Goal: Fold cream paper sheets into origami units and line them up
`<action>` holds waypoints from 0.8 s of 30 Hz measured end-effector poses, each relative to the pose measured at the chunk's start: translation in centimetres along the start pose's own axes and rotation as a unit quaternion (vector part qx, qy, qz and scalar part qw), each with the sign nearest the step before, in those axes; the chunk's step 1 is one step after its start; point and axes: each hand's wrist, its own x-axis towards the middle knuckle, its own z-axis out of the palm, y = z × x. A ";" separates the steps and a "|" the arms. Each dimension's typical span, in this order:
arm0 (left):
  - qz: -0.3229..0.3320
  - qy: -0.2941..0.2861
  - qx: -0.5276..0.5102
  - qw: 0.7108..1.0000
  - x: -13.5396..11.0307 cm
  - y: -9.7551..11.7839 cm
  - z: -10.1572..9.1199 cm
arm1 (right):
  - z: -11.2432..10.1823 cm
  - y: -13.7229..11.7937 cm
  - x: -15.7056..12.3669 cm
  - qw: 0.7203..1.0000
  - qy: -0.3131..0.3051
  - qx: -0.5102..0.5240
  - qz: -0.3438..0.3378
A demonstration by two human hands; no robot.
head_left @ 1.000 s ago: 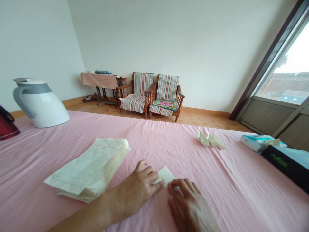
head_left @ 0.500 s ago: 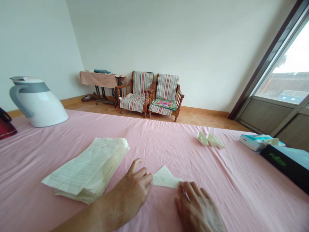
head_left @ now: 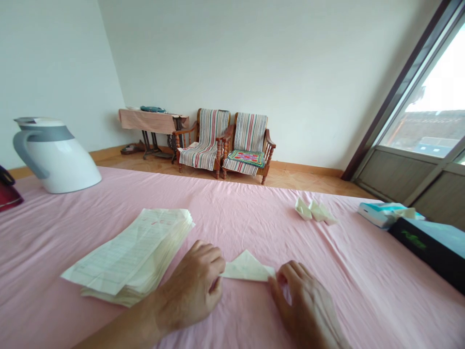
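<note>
A small folded piece of cream paper (head_left: pixel 247 267), shaped like a flat triangle, lies on the pink tablecloth (head_left: pixel 254 218) near the front edge. My left hand (head_left: pixel 192 291) pinches its left corner with curled fingers. My right hand (head_left: pixel 305 305) pinches its right corner. A thick stack of lined paper sheets (head_left: pixel 132 252) lies just left of my left hand.
Two small folded paper boats (head_left: pixel 314 211) sit further back on the right. A white electric kettle (head_left: pixel 54 155) stands at the far left beside a dark red bag (head_left: pixel 7 194). A tissue pack (head_left: pixel 385 214) and a black box (head_left: pixel 432 252) lie at the right edge.
My hands have slid apart from the middle of the folded paper to its two ends, and its triangular shape now shows between them.
</note>
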 end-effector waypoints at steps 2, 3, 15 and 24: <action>-0.039 0.019 -0.033 0.999 0.2 0.0 0.3 | 0.3 0.1 0.1 0.997 0.018 0.057 0.040; -0.049 0.026 -0.052 0.997 0.2 0.0 0.4 | 0.5 0.1 0.1 0.995 0.031 0.082 0.051; 0.000 0.034 -0.084 0.996 0.2 -0.2 1.3 | 1.4 0.1 0.1 0.983 0.019 0.184 0.012; 0.099 0.020 -0.125 0.987 0.1 0.6 1.0 | 0.9 -0.1 0.6 0.985 -0.027 0.170 0.019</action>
